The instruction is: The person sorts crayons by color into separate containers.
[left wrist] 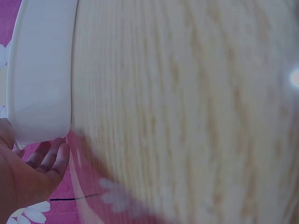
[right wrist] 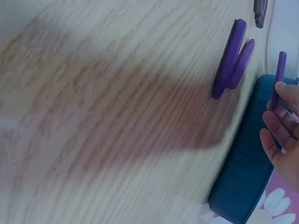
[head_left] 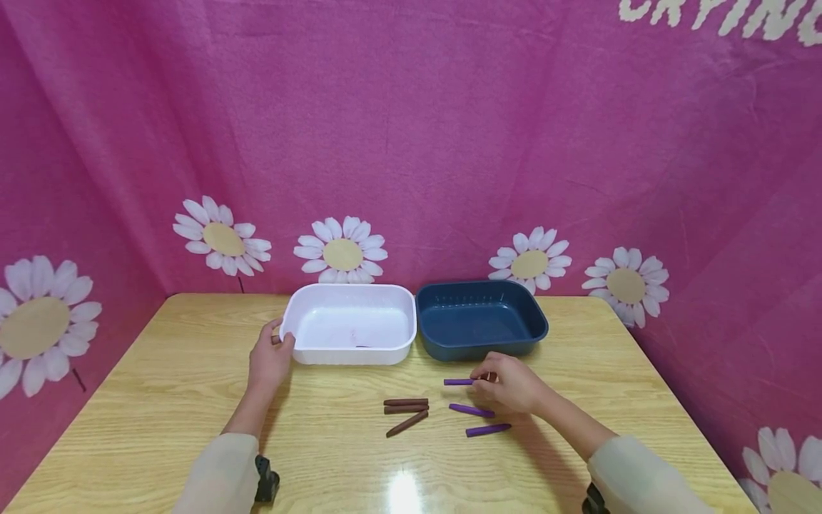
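Observation:
My left hand [head_left: 270,357] grips the left end of a white plastic bin [head_left: 366,355], thumb at the rim and fingers along its outer side. In the left wrist view, curled fingers [left wrist: 58,163] meet the end of the bin. My right hand [head_left: 510,382] pinches a purple crayon [head_left: 457,382] between thumb and fingers, just in front of a dark blue bin [head_left: 481,351]. Two more purple crayons [head_left: 472,410] [right wrist: 229,60] lie on the table below that hand. Left of them lie three brown crayons [head_left: 406,410], two side by side and one slanted.
Both bins stand side by side at the back of the wooden table [head_left: 334,457]. A pink curtain [head_left: 411,143] with daisies hangs behind and at both sides. A small dark mark shows on the white bin's floor.

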`<act>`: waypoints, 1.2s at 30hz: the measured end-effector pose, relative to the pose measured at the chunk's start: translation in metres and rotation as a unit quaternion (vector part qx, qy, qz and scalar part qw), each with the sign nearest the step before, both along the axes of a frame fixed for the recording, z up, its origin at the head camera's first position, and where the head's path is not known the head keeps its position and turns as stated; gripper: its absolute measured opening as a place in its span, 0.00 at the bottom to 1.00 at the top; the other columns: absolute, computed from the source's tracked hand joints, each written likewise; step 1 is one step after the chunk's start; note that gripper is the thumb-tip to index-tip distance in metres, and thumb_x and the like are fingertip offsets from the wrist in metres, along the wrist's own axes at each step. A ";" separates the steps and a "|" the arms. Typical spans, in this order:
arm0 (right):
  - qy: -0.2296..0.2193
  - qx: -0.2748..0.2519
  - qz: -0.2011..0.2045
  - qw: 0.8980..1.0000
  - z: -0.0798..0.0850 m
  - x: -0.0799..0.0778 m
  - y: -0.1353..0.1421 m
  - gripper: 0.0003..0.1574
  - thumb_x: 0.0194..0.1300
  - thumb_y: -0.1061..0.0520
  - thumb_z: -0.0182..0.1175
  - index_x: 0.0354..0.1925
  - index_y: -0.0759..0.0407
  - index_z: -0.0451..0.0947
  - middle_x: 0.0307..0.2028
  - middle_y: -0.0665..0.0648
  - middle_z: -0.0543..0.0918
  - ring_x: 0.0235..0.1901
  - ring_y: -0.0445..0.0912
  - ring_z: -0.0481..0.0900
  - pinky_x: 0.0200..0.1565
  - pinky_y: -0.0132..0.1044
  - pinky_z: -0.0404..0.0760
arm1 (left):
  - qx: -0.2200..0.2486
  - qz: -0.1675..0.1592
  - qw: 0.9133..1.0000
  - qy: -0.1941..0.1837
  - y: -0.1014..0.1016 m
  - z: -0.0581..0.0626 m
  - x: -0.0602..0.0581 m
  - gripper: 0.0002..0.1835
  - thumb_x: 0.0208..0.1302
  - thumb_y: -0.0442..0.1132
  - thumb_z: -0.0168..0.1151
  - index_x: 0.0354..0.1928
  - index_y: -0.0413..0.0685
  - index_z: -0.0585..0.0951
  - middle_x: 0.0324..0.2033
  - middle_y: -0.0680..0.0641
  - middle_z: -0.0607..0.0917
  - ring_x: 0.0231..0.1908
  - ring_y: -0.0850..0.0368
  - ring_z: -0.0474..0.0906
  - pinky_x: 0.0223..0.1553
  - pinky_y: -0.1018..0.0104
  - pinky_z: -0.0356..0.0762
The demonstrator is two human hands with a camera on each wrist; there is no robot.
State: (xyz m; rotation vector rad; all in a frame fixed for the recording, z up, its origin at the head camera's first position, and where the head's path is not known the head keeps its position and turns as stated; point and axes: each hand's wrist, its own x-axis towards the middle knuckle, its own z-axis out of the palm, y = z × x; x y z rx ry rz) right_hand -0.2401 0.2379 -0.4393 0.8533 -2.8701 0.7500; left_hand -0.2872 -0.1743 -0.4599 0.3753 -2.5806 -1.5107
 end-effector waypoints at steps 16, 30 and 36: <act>0.000 0.014 -0.001 1.000 0.015 -0.005 -0.017 0.07 0.58 0.59 0.63 0.35 0.59 0.84 0.28 0.47 0.78 0.29 0.39 0.73 0.33 0.29 0.74 | 0.001 -0.001 1.000 0.005 0.003 0.001 0.001 0.29 0.68 0.45 0.43 0.69 0.44 0.58 0.53 0.31 0.75 0.53 0.42 0.72 0.50 0.57 0.70; -0.001 -0.030 -0.007 1.000 0.013 -0.009 -0.034 0.05 0.57 0.58 0.64 0.33 0.57 0.85 0.28 0.48 0.79 0.27 0.35 0.70 0.31 0.28 0.72 | -0.001 0.000 1.000 0.007 0.004 0.001 0.005 0.29 0.68 0.43 0.43 0.69 0.43 0.58 0.53 0.31 0.74 0.53 0.41 0.71 0.50 0.55 0.69; -0.010 -0.075 -0.006 0.997 0.010 -0.011 -0.045 0.05 0.57 0.59 0.64 0.33 0.58 0.85 0.26 0.49 0.78 0.27 0.35 0.68 0.30 0.27 0.71 | -0.005 0.001 1.000 0.007 0.003 0.001 0.006 0.29 0.68 0.44 0.43 0.69 0.43 0.58 0.53 0.31 0.75 0.52 0.41 0.72 0.49 0.56 0.70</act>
